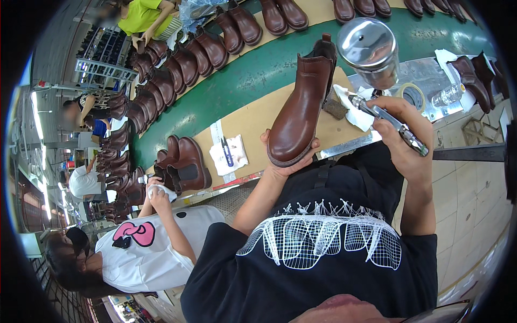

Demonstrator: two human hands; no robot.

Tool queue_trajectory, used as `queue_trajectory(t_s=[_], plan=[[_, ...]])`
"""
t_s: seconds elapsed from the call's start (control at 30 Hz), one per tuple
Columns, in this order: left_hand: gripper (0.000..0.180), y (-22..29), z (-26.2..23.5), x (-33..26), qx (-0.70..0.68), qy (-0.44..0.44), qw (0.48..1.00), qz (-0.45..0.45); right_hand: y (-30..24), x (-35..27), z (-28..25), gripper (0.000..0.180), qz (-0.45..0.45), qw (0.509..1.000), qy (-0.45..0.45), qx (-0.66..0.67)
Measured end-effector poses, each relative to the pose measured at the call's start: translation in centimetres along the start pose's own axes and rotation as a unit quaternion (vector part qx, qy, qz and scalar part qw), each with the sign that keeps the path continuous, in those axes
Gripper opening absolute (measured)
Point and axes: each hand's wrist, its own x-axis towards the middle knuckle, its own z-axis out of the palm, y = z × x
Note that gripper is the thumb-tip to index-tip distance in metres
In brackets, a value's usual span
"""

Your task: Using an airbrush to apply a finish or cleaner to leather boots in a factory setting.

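A brown leather ankle boot [295, 110] is held up in front of me, toe pointing toward me. My left hand [291, 167] is closed around the toe end from below, fingers at the sole edge. In my right hand [405, 132] is a metal spray gun [396, 123], its front end toward the boot's heel side. The silver lidded cup [368, 51] above it looks like part of the gun. Beside the boot's heel, a brown block [335, 107] and a crumpled white cloth [353, 112] lie on the cardboard.
Cardboard [253, 121] covers the bench edge, with a blue pen [226, 152] on white tissue. Tape rolls [410, 97] and a clear bottle [448, 95] sit at right. Many brown boots [161, 86] line the green conveyor [237, 75]. A co-worker [156, 247] wipes with a cloth at left.
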Motion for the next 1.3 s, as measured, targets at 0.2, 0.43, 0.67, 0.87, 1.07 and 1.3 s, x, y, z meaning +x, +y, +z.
queue_trajectory(t_s=[0.2, 0.43, 0.67, 0.87, 1.07, 1.3], plan=[[0.097, -0.4, 0.6, 0.1, 0.026, 0.054, 0.996, 0.062, -0.3, -0.1, 0.3, 0.020, -0.005, 1.000, -0.009, -0.026], [0.096, 0.1, 0.4, 0.1, 0.020, 0.001, 1.000, 0.022, 0.1, -1.0, 1.2, 0.020, 0.046, 0.999, 0.009, -0.017], [0.098, 0.6, 0.1, 0.6, -0.031, -0.083, 0.996, -0.008, 2.0, -2.0, 1.9, 0.019, 0.041, 0.998, -0.019, -0.049], [0.102, 0.0, 0.7, 0.0, 0.018, 0.008, 0.999, 0.031, 2.2, -1.8, 1.6, 0.018, 0.058, 0.998, -0.001, -0.023], [0.101, -1.3, 1.4, 0.3, 0.297, 0.170, 0.928, 0.146, -0.4, -0.6, 0.6, 0.022, 0.024, 0.999, 0.031, 0.015], [0.091, -1.7, 0.9, -0.2, 0.318, 0.195, 0.917, 0.142, -0.9, -0.2, 0.8, 0.023, 0.007, 0.999, 0.024, -0.022]])
